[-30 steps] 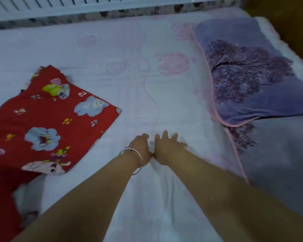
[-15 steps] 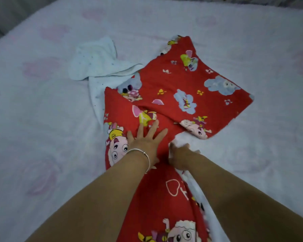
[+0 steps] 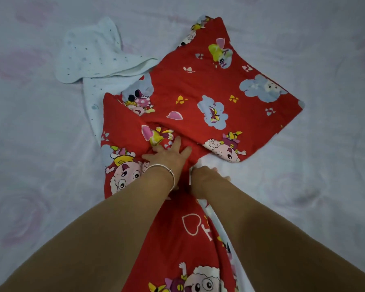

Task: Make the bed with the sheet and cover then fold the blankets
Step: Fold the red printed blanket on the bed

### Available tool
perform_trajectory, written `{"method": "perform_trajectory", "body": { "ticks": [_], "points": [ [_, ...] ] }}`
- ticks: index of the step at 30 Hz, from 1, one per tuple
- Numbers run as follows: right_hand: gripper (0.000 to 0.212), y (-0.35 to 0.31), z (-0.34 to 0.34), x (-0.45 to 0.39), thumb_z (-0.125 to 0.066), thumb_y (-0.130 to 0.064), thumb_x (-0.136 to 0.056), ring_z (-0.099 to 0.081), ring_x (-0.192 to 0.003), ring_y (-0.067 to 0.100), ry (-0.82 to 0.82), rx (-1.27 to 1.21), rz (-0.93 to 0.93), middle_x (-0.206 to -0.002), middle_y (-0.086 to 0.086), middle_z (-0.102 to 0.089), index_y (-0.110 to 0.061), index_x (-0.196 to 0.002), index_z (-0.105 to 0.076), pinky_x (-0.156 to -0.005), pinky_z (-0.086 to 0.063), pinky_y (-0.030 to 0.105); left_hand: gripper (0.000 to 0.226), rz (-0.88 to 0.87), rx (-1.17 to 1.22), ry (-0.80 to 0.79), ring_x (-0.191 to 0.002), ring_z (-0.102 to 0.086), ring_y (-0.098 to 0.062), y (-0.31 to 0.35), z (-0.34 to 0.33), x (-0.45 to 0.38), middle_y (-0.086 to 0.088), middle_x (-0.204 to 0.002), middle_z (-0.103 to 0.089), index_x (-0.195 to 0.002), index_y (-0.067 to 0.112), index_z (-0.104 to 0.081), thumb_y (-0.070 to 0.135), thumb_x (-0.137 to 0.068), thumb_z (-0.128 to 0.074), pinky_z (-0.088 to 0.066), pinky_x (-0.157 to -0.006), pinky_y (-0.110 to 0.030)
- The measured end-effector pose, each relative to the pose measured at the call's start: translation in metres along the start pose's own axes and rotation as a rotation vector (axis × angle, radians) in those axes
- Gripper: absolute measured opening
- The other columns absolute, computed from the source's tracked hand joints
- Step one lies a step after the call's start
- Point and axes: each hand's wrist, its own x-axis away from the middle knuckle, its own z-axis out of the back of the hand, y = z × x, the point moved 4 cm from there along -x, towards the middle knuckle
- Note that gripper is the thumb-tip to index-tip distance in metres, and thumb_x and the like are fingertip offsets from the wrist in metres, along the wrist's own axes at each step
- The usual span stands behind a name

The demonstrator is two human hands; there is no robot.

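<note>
Blanket, red, lies crumpled mid-bed, its length running from the near edge away toward the far right; left hand presses it with spread fingers, right hand beside it pinches the white-lined edge.

A single head-worn view looks steeply down and forward along both forearms onto the bed, close above the red cartoon blanket at frame centre.

Left hand flat — right hand seemingly curled
</note>
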Motion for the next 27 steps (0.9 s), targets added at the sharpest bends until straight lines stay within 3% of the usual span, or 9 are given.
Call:
{"method": "perform_trajectory", "body": {
  "ticks": [3, 8, 11, 14, 16, 19, 21, 24, 27],
  "points": [
    [0.057, 0.002, 0.0, -0.006, -0.047, -0.023, -0.095, -0.028, -0.139, 0.039, 0.023, 0.008, 0.065, -0.147, 0.011, -0.037, -0.019, -0.147, -0.025, -0.111, -0.027, 0.059, 0.099, 0.023, 0.005, 0.042, -0.132, -0.024, -0.05, -0.001, -0.001, 0.003, -0.002, -0.153, -0.001, -0.141, 0.031, -0.018, 0.027, -0.066, -0.082, -0.039, -0.096, -0.066],
    [0.078, 0.008, -0.01, 0.008, -0.045, -0.011, -0.095, 0.009, -0.147, 0.038, -0.005, 0.062, 0.04, -0.159, 0.006, -0.009, -0.03, -0.151, 0.005, -0.109, -0.007, 0.069, 0.083, 0.029, 0.031, 0.131, -0.128, -0.029, -0.044, 0.003, -0.006, 0.018, -0.006, -0.147, -0.014, -0.136, 0.025, -0.026, 0.025, -0.071, -0.078, -0.044, -0.095, -0.058],
    [0.058, 0.008, -0.011, 0.011, -0.046, -0.039, -0.094, -0.023, -0.141, 0.043, -0.01, -0.031, 0.122, -0.153, 0.012, -0.029, -0.021, -0.147, -0.028, -0.11, -0.023, 0.063, 0.068, -0.001, 0.058, 0.221, -0.119, -0.037, -0.039, -0.015, -0.011, 0.037, -0.007, -0.138, -0.029, -0.131, 0.023, -0.033, 0.027, -0.077, -0.073, -0.048, -0.092, -0.048],
    [0.082, 0.014, -0.012, 0.03, -0.043, -0.069, -0.083, -0.032, -0.139, 0.035, -0.005, -0.032, 0.145, -0.149, 0.013, -0.038, -0.018, -0.146, -0.031, -0.114, -0.026, 0.05, 0.06, -0.025, 0.089, 0.298, -0.113, -0.043, -0.037, -0.036, -0.021, 0.06, -0.006, -0.131, -0.037, -0.13, 0.024, -0.035, 0.027, -0.08, -0.069, -0.046, -0.091, -0.042],
    [0.087, 0.013, -0.019, 0.053, -0.048, -0.069, -0.081, -0.032, -0.14, 0.029, -0.073, -0.184, 0.115, -0.151, 0.007, -0.036, -0.017, -0.148, -0.029, -0.11, -0.032, 0.039, 0.067, -0.077, 0.103, 0.335, -0.113, -0.045, -0.037, -0.054, -0.027, 0.073, -0.006, -0.135, -0.039, -0.139, 0.03, -0.029, 0.027, -0.084, -0.065, -0.043, -0.096, -0.041],
    [0.091, 0.01, -0.043, 0.083, -0.067, -0.068, -0.065, -0.043, -0.132, 0.027, -0.214, -0.418, 0.058, -0.142, 0.001, -0.048, -0.021, -0.139, -0.044, -0.096, -0.045, 0.043, 0.078, -0.134, 0.155, 0.39, -0.116, -0.045, -0.037, -0.078, -0.031, 0.09, -0.008, -0.141, -0.035, -0.147, 0.04, -0.01, 0.027, -0.088, -0.06, -0.039, -0.1, -0.042],
    [0.104, -0.012, -0.071, 0.1, -0.074, -0.065, -0.06, -0.04, -0.136, 0.024, -0.152, -0.38, 0.044, -0.15, -0.001, -0.04, -0.028, -0.147, -0.029, -0.099, -0.041, 0.038, 0.076, -0.175, 0.16, 0.447, -0.116, -0.045, -0.038, -0.103, -0.035, 0.108, -0.009, -0.14, -0.036, -0.147, 0.037, -0.016, 0.025, -0.087, -0.061, -0.039, -0.101, -0.043],
    [0.112, -0.06, -0.115, 0.116, -0.07, -0.06, -0.07, -0.025, -0.144, 0.026, 0.071, -0.197, -0.028, -0.159, 0.005, -0.018, -0.019, -0.152, -0.007, -0.114, -0.029, 0.035, 0.054, -0.177, 0.106, 0.419, -0.112, -0.048, -0.04, -0.163, -0.067, 0.132, -0.011, -0.132, -0.042, -0.132, 0.025, -0.048, 0.024, -0.081, -0.066, -0.043, -0.099, -0.044],
    [0.115, -0.111, -0.149, 0.123, -0.07, -0.062, -0.068, -0.011, -0.146, 0.033, 0.274, -0.142, -0.057, -0.159, 0.007, -0.002, -0.024, -0.151, -0.001, -0.116, -0.024, 0.048, 0.043, -0.144, 0.07, 0.328, -0.115, -0.047, -0.04, -0.225, -0.095, 0.148, -0.011, -0.128, -0.046, -0.126, 0.03, -0.054, 0.029, -0.084, -0.062, -0.043, -0.101, -0.044]
  ]
}}
